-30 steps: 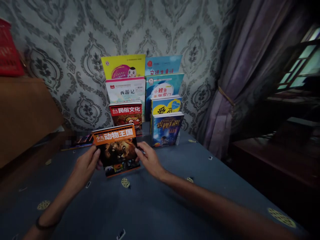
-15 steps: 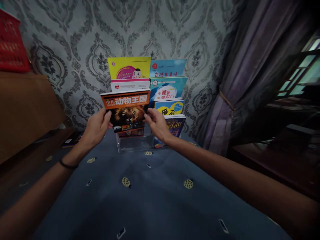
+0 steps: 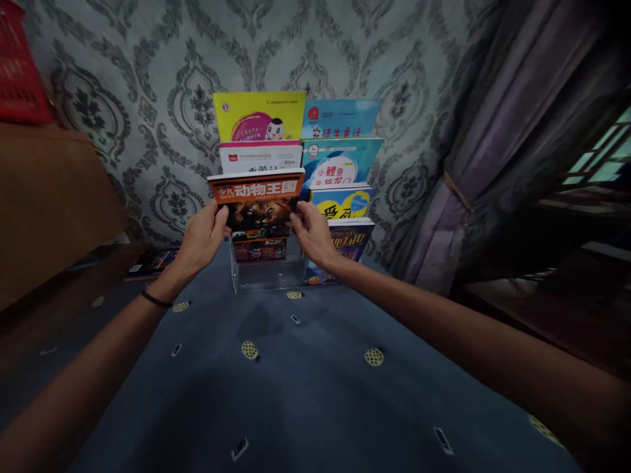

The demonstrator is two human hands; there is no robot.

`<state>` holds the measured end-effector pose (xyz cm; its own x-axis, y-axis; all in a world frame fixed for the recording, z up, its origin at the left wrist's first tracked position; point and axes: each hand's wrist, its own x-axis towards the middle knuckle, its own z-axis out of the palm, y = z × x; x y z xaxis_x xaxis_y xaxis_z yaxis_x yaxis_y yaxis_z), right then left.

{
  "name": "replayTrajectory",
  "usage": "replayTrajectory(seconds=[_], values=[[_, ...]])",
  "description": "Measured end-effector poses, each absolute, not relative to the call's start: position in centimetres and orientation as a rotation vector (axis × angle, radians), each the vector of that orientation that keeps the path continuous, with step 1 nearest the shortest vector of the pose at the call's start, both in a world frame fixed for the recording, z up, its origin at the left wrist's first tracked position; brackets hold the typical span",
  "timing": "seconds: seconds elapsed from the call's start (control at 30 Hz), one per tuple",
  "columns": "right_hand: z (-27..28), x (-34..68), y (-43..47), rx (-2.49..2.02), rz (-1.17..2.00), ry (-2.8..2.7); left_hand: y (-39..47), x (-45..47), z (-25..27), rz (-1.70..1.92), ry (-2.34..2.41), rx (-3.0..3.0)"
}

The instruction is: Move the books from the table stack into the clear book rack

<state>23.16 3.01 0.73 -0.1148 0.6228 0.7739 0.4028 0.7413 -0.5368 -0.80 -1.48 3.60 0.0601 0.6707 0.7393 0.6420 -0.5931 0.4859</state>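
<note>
Both hands grip an orange and black book (image 3: 259,207) with a lion on its cover. My left hand (image 3: 204,236) is closed on its left edge, thumb in front. My right hand (image 3: 314,236) pinches the right edge. The book tilts, its top edge toward me, over the left column of a clear acrylic book stand (image 3: 269,279). Behind it stand a white book (image 3: 261,157) and a yellow book (image 3: 259,118). In the right column are a light blue book (image 3: 342,118), a teal book (image 3: 365,157), a blue and yellow book (image 3: 340,200) and a dark purple book (image 3: 355,240).
The stand rests on a dark blue patterned cloth (image 3: 305,394), near a papered wall (image 3: 148,98). Another book (image 3: 152,264) lies flat to the left. Beside it are a cardboard box (image 3: 54,210) and a red basket (image 3: 20,72). A purple curtain (image 3: 453,197) hangs on the right.
The lion book has tilted further, its top edge coming toward me, and more of the white book behind it shows. Both hands keep their hold. The camera view has shifted slightly.
</note>
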Motion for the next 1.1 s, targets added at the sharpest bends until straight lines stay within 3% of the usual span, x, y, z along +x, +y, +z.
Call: replayTrajectory(seconds=[1.1], values=[[1.8,22.6,3.4,-1.192,0.102,-1.85,2.9,-1.7,2.3,1.494,1.347,2.132]])
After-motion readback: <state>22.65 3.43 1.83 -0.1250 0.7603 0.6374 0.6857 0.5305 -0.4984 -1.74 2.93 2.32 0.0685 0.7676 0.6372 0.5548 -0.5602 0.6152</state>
